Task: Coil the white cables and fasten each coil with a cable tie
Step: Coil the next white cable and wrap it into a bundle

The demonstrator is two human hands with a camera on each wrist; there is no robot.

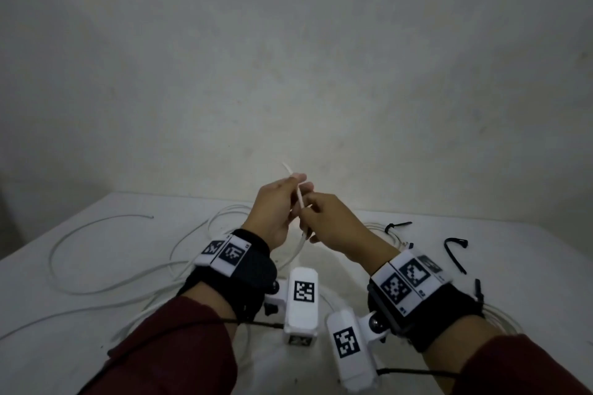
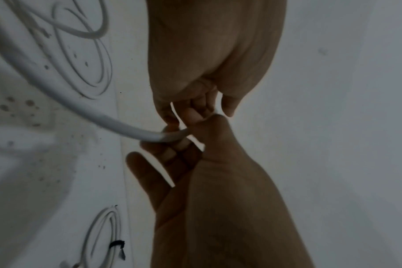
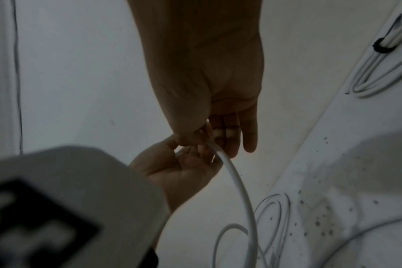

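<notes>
Both hands pinch one white cable, raised at frame centre above the table.

The left hand and right hand each close a fingertip grip on the cable; its slack trails down to loose loops lower left on the table.

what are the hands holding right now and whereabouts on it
Both the left hand and the right hand pinch one white cable close to its free end, lifted above the table.
</notes>
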